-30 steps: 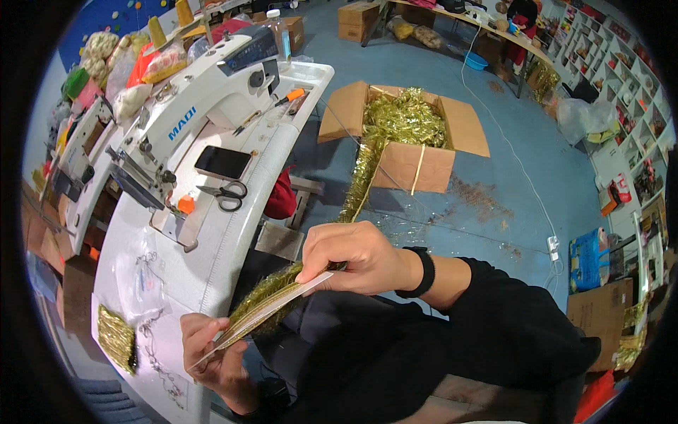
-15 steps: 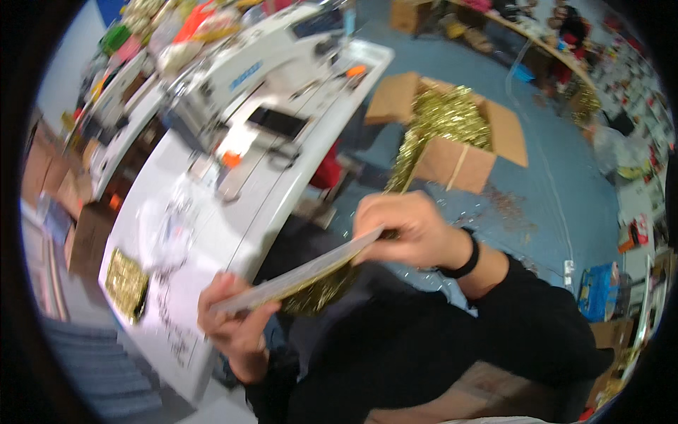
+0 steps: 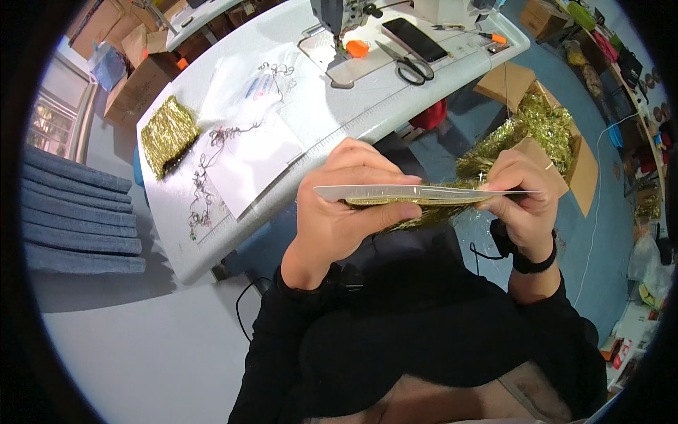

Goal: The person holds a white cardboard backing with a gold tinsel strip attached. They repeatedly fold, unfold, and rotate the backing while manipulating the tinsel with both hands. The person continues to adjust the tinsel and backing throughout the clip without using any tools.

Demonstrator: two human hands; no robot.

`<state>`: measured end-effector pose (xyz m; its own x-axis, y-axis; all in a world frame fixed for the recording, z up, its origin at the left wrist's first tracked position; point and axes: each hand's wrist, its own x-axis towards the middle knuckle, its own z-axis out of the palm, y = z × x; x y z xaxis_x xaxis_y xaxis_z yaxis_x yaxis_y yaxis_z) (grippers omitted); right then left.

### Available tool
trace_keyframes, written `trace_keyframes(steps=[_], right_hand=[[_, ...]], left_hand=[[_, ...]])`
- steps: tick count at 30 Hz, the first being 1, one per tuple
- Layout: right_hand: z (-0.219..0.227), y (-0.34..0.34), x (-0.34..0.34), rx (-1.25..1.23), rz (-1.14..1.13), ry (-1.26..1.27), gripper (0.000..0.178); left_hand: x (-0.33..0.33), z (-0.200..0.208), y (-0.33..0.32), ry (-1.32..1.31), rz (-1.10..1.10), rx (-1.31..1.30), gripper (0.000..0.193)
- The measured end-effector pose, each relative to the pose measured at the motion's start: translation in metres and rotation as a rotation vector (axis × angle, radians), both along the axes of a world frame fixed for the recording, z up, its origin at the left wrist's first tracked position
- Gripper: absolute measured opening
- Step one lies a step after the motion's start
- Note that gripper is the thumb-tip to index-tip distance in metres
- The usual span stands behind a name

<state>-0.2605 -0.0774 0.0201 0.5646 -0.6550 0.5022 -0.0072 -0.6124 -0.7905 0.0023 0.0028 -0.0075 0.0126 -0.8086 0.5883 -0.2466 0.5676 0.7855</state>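
Observation:
A thin white card (image 3: 441,191) is seen nearly edge-on in front of my body, with gold tinsel (image 3: 434,212) along its underside. My left hand (image 3: 346,205) grips the card's left part, thumb below and fingers behind. At the other end, my right hand (image 3: 521,189) pinches the card between thumb and fingers. Behind the right hand, more gold tinsel (image 3: 540,124) spills from an open cardboard box (image 3: 585,177) on the floor; whether it joins the tinsel on the card is hidden. A gold tinsel bundle (image 3: 169,134) lies at the table's left end.
A white sewing table (image 3: 169,233) spans the far side, carrying a sewing machine (image 3: 339,18), a phone (image 3: 414,39), black scissors (image 3: 409,69) and an orange piece (image 3: 357,49). Loose dark threads (image 3: 201,191) and plastic bags (image 3: 247,92) lie on its left. Blue pleated cloth (image 3: 81,219) hangs at far left.
My view has swung left, so the table and box sit farther right. The card has gone from slanted to nearly level. Both hands still hold it, the left farther in along it.

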Motion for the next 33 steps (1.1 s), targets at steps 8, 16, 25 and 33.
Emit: trace_keyframes(steps=[8,16,25,33], right_hand=[[0.001,-0.004,-0.007,-0.093,-0.010,-0.005,0.017],[-0.008,-0.005,-0.009,-0.073,-0.046,-0.040,0.018],[-0.014,-0.009,-0.004,-0.030,-0.039,-0.047,0.018],[-0.015,-0.009,-0.006,0.009,-0.031,-0.061,0.020]], left_hand=[[0.001,0.004,0.000,0.078,0.020,-0.059,0.039],[0.014,-0.003,0.002,0.004,0.077,-0.079,0.030],[0.004,0.000,0.000,0.012,0.122,-0.085,0.028],[0.004,-0.003,0.000,0.033,0.079,-0.059,0.035]])
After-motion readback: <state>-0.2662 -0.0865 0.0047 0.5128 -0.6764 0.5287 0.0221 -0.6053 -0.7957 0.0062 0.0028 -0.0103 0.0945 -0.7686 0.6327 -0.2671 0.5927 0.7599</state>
